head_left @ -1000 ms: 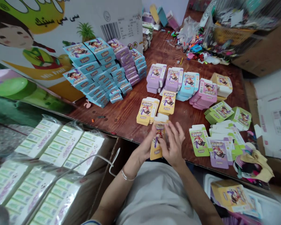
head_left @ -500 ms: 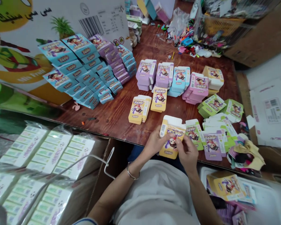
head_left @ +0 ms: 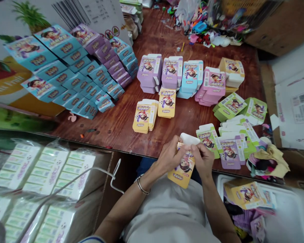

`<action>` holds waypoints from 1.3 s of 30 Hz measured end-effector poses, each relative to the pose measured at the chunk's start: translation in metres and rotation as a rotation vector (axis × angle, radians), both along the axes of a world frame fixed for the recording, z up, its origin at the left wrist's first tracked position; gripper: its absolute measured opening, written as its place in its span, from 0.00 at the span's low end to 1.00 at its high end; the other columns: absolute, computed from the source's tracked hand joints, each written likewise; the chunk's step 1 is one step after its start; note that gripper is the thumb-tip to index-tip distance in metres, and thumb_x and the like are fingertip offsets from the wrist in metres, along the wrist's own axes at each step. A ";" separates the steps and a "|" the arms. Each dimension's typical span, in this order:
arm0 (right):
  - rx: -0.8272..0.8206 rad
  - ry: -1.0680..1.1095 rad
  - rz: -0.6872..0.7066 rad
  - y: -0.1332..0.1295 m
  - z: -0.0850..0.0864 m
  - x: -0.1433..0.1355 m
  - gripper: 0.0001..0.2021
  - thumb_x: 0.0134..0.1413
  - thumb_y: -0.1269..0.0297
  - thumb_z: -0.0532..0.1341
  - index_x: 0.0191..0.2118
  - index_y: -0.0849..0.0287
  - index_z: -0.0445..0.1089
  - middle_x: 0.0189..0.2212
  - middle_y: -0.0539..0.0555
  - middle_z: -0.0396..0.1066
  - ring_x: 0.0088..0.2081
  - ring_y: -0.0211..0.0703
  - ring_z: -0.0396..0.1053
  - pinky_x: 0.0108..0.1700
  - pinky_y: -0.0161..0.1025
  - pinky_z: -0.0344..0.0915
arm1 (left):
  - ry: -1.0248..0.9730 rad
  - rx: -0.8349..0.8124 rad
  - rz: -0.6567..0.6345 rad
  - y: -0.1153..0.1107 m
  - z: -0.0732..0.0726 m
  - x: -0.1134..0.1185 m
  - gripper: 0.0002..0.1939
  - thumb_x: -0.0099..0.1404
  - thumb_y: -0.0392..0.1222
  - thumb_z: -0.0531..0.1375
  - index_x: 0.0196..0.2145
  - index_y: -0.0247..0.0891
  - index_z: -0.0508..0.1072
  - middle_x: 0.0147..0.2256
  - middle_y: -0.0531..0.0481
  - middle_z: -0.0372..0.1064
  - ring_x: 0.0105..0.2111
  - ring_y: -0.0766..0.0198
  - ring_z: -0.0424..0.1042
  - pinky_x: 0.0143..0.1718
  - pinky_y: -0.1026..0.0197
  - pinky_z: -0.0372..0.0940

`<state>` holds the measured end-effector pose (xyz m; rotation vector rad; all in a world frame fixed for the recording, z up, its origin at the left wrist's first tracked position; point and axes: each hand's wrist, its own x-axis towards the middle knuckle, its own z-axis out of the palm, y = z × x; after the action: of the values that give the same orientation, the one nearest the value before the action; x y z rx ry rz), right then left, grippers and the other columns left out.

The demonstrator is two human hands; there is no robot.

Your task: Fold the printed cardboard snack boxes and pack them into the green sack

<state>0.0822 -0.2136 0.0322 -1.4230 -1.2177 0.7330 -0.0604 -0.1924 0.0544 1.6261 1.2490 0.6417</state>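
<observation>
A yellow flat printed carton [head_left: 181, 170] with a white flap at its top is held over my lap by both hands. My left hand [head_left: 170, 153] grips its upper left side, and my right hand [head_left: 203, 158] pinches its upper right side, thumbs close together. Just beyond them on the table lie a green carton [head_left: 209, 140] and a purple carton [head_left: 230, 153]. Two small piles of yellow cartons [head_left: 141, 122] sit farther forward. Behind these, purple, blue and pink carton stacks [head_left: 147, 69] form a row.
Assembled blue and purple boxes [head_left: 66, 77] are stacked at the left of the brown table [head_left: 111, 138]. Small plastic trinkets [head_left: 200, 27] lie heaped at the back. A white tub [head_left: 288, 202] with cartons stands at lower right, wrapped box packs [head_left: 43, 168] at lower left.
Both hands have shifted up to the carton's top end, and its lower end has swung down and left toward my body. The view has moved slightly.
</observation>
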 end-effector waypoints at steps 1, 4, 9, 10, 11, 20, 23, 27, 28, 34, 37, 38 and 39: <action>0.031 -0.062 -0.076 0.000 -0.002 0.002 0.15 0.53 0.56 0.63 0.21 0.59 0.67 0.15 0.45 0.63 0.18 0.32 0.59 0.21 0.31 0.58 | 0.051 0.107 -0.058 0.000 0.000 0.000 0.30 0.63 0.64 0.53 0.52 0.37 0.61 0.43 0.43 0.71 0.44 0.54 0.72 0.46 0.53 0.65; 0.103 -0.121 -0.333 0.001 -0.008 0.002 0.17 0.52 0.58 0.65 0.45 0.63 0.73 0.26 0.51 0.74 0.25 0.37 0.70 0.28 0.33 0.67 | 0.251 0.441 -0.172 0.000 -0.006 0.003 0.48 0.58 0.57 0.63 0.64 0.32 0.44 0.60 0.30 0.57 0.61 0.46 0.58 0.60 0.43 0.52; 0.241 0.020 -0.263 0.003 -0.005 -0.008 0.09 0.53 0.62 0.65 0.39 0.59 0.75 0.41 0.57 0.78 0.42 0.44 0.77 0.46 0.43 0.73 | 0.449 0.587 -0.006 -0.004 -0.027 0.013 0.42 0.62 0.44 0.58 0.65 0.25 0.43 0.56 0.29 0.63 0.50 0.46 0.67 0.47 0.50 0.62; 0.215 0.077 -0.217 0.004 -0.004 -0.009 0.07 0.53 0.62 0.64 0.35 0.59 0.75 0.41 0.57 0.78 0.44 0.46 0.76 0.47 0.45 0.73 | 0.452 0.599 0.007 -0.004 -0.030 0.014 0.40 0.62 0.44 0.58 0.64 0.25 0.46 0.56 0.30 0.63 0.49 0.46 0.67 0.47 0.51 0.62; 0.162 0.137 -0.183 0.006 -0.004 -0.009 0.07 0.53 0.61 0.64 0.34 0.59 0.75 0.41 0.57 0.79 0.44 0.46 0.76 0.48 0.46 0.73 | 0.454 0.608 0.010 -0.004 -0.031 0.015 0.38 0.61 0.43 0.58 0.64 0.26 0.49 0.56 0.31 0.63 0.50 0.47 0.66 0.48 0.51 0.61; -0.109 0.202 -0.151 0.010 -0.018 0.000 0.16 0.56 0.54 0.61 0.43 0.59 0.78 0.41 0.55 0.79 0.41 0.46 0.77 0.49 0.46 0.73 | 0.495 0.529 -0.034 -0.007 -0.027 0.007 0.40 0.56 0.37 0.58 0.64 0.27 0.50 0.56 0.32 0.62 0.50 0.47 0.63 0.49 0.50 0.60; -0.010 0.065 0.086 0.004 -0.021 0.005 0.16 0.59 0.57 0.59 0.50 0.55 0.75 0.49 0.55 0.75 0.50 0.47 0.74 0.53 0.47 0.71 | 0.539 0.508 -0.033 -0.008 -0.028 0.004 0.45 0.57 0.37 0.58 0.67 0.29 0.42 0.57 0.33 0.62 0.49 0.47 0.64 0.49 0.49 0.60; 0.133 -0.074 0.051 -0.008 -0.024 -0.001 0.18 0.59 0.62 0.59 0.55 0.53 0.70 0.54 0.56 0.71 0.56 0.47 0.69 0.58 0.48 0.67 | 0.557 0.514 -0.064 -0.010 -0.020 0.010 0.44 0.61 0.40 0.57 0.67 0.27 0.39 0.56 0.31 0.62 0.48 0.47 0.65 0.47 0.48 0.62; 0.130 -0.048 0.014 -0.009 -0.025 -0.005 0.22 0.59 0.61 0.59 0.59 0.52 0.66 0.57 0.57 0.68 0.58 0.47 0.67 0.59 0.49 0.65 | 0.568 0.513 -0.043 -0.009 -0.017 0.014 0.42 0.63 0.42 0.56 0.67 0.26 0.40 0.57 0.30 0.61 0.48 0.46 0.66 0.47 0.48 0.62; -0.038 0.040 -0.145 0.044 -0.021 -0.011 0.35 0.59 0.51 0.56 0.67 0.62 0.50 0.58 0.65 0.65 0.54 0.48 0.69 0.56 0.48 0.66 | 0.518 0.572 0.061 0.006 -0.003 0.011 0.36 0.69 0.47 0.51 0.67 0.30 0.41 0.65 0.29 0.50 0.61 0.46 0.59 0.54 0.47 0.62; -0.066 -0.056 -0.158 0.108 -0.022 -0.001 0.32 0.58 0.49 0.54 0.63 0.62 0.58 0.54 0.63 0.70 0.52 0.51 0.69 0.55 0.50 0.65 | 0.432 0.688 0.290 0.022 -0.004 -0.022 0.31 0.70 0.47 0.49 0.66 0.33 0.47 0.63 0.32 0.55 0.64 0.51 0.55 0.61 0.48 0.55; -0.076 -0.071 -0.122 0.128 -0.023 0.001 0.30 0.58 0.49 0.54 0.61 0.62 0.61 0.51 0.63 0.72 0.51 0.51 0.69 0.54 0.51 0.65 | 0.441 0.686 0.394 0.029 -0.005 -0.035 0.30 0.71 0.47 0.49 0.65 0.32 0.50 0.62 0.32 0.56 0.63 0.51 0.55 0.62 0.48 0.54; -0.087 -0.091 -0.098 0.146 -0.025 0.000 0.29 0.58 0.50 0.54 0.59 0.63 0.63 0.50 0.63 0.72 0.51 0.52 0.69 0.54 0.51 0.65 | 0.473 0.651 0.486 0.036 -0.007 -0.048 0.29 0.70 0.47 0.49 0.65 0.30 0.52 0.61 0.31 0.57 0.63 0.50 0.56 0.62 0.46 0.54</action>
<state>0.0821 -0.0681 0.0073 -1.5906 -1.1887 0.6667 -0.1084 -0.1562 0.0471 2.0949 1.9566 1.0868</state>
